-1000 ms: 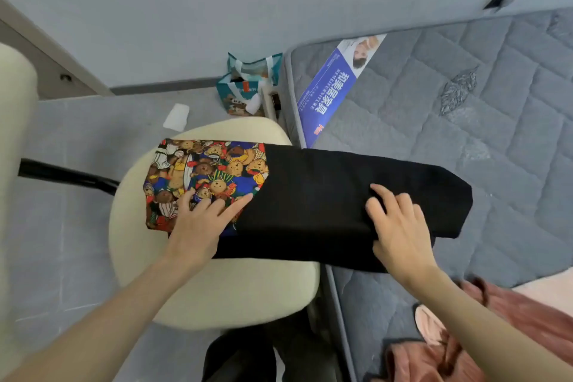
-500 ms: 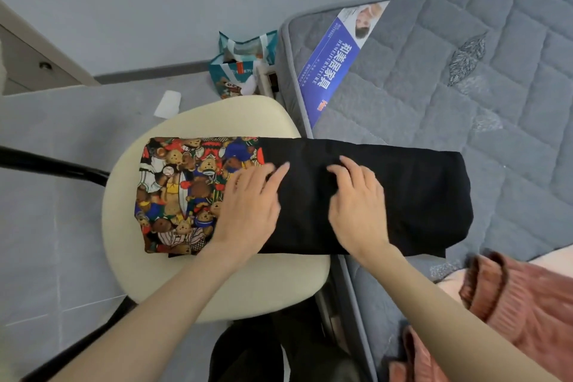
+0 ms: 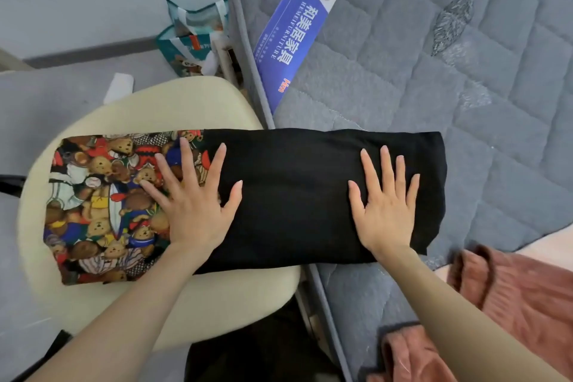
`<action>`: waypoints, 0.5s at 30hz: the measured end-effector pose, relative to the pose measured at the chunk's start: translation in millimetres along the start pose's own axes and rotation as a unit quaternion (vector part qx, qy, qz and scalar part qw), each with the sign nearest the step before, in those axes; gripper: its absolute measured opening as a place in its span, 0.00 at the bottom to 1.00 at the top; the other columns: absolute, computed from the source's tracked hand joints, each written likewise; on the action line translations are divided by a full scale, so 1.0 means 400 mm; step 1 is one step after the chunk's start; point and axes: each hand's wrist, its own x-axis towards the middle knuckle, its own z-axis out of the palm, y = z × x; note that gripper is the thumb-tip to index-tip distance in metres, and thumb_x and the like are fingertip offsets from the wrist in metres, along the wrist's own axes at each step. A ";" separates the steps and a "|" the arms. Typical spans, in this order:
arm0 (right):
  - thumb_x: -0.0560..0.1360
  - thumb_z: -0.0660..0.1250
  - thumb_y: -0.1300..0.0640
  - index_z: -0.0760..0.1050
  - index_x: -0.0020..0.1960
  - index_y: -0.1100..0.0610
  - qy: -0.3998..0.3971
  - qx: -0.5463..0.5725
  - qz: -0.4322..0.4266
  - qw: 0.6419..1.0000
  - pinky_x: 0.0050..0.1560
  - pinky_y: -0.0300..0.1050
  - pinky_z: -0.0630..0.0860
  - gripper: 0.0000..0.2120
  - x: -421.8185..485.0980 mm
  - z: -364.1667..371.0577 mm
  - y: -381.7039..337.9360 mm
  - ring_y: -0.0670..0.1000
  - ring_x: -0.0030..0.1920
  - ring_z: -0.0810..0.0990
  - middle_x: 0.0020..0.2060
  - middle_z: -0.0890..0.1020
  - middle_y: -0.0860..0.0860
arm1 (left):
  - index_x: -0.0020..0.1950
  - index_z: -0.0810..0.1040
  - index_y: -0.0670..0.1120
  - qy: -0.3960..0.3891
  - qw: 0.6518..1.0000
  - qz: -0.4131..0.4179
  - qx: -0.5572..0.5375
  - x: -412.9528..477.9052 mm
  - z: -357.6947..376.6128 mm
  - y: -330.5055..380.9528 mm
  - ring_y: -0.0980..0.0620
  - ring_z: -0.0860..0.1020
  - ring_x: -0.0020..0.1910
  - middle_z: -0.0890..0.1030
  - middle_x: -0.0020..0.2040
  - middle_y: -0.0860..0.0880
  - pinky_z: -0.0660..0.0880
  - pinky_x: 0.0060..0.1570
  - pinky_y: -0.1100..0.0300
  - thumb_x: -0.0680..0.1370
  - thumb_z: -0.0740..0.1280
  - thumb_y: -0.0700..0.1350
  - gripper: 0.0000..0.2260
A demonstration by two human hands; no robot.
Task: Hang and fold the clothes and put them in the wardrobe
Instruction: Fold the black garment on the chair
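Note:
A folded black garment (image 3: 297, 195) with a colourful teddy-bear print panel (image 3: 102, 208) at its left end lies as a long strip across a cream chair seat (image 3: 161, 102) and the grey quilted mattress (image 3: 465, 77). My left hand (image 3: 192, 198) presses flat on the seam between the print and the black cloth, fingers spread. Spread in the same way, my right hand (image 3: 384, 201) lies flat on the black cloth near its right end.
A rust-pink knitted garment (image 3: 527, 298) lies on the mattress at the lower right. A blue and white label (image 3: 294, 31) sits at the mattress edge. A teal shopping bag (image 3: 195, 37) stands on the floor behind the chair, by a white scrap (image 3: 119, 87).
My hands, close together at the garment's middle half a second ago, have slid apart: the left toward the print, the right toward the right end. The strip lies flatter and straighter.

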 end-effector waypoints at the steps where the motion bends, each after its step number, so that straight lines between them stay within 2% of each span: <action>1: 0.79 0.41 0.37 0.44 0.78 0.41 -0.002 -0.008 0.004 1.000 0.75 0.58 0.38 0.28 0.000 0.001 0.002 0.54 0.78 0.43 0.78 0.48 0.48 | 0.77 0.45 0.61 -0.005 1.000 0.000 0.003 -0.001 -0.003 0.002 0.29 0.43 0.74 0.41 0.78 0.43 0.43 0.64 0.25 0.76 0.51 0.64 0.31; 6: 0.80 0.41 0.39 0.39 0.77 0.41 -0.030 0.018 0.022 0.999 0.74 0.63 0.36 0.27 -0.003 -0.019 -0.031 0.56 0.77 0.38 0.78 0.44 0.49 | 0.76 0.37 0.60 -0.055 0.998 -0.032 -0.003 0.020 -0.042 0.046 0.31 0.39 0.74 0.36 0.77 0.43 0.45 0.64 0.23 0.78 0.46 0.63 0.30; 9: 0.78 0.45 0.36 0.40 0.77 0.41 -0.056 0.072 -0.027 0.995 0.74 0.61 0.38 0.30 -0.049 -0.035 -0.041 0.58 0.77 0.39 0.78 0.43 0.52 | 0.77 0.40 0.58 -0.057 0.995 0.086 0.015 0.061 -0.073 0.109 0.34 0.43 0.75 0.46 0.78 0.43 0.46 0.64 0.25 0.80 0.49 0.60 0.29; 11: 0.74 0.45 0.29 0.37 0.76 0.39 -0.099 0.079 -0.076 0.989 0.73 0.59 0.34 0.36 -0.091 -0.035 -0.040 0.58 0.76 0.34 0.77 0.37 0.52 | 0.77 0.41 0.59 -0.076 0.984 0.152 0.048 0.104 -0.085 0.152 0.38 0.50 0.76 0.55 0.77 0.44 0.47 0.65 0.27 0.79 0.49 0.62 0.29; 13: 0.69 0.45 0.24 0.32 0.75 0.38 -0.127 0.044 -0.115 0.984 0.71 0.60 0.33 0.42 -0.117 -0.028 -0.026 0.59 0.75 0.31 0.75 0.31 0.52 | 0.78 0.45 0.58 -0.102 0.977 0.170 0.083 0.149 -0.090 0.184 0.39 0.60 0.71 0.64 0.71 0.43 0.52 0.67 0.29 0.78 0.49 0.65 0.31; 15: 0.66 0.50 0.23 0.28 0.74 0.39 -0.146 0.000 -0.144 0.979 0.70 0.63 0.33 0.48 -0.116 -0.027 -0.009 0.62 0.74 0.30 0.74 0.28 0.52 | 0.76 0.53 0.56 -0.128 0.972 0.172 0.102 0.181 -0.104 0.193 0.40 0.67 0.64 0.70 0.65 0.42 0.61 0.64 0.36 0.76 0.51 0.68 0.32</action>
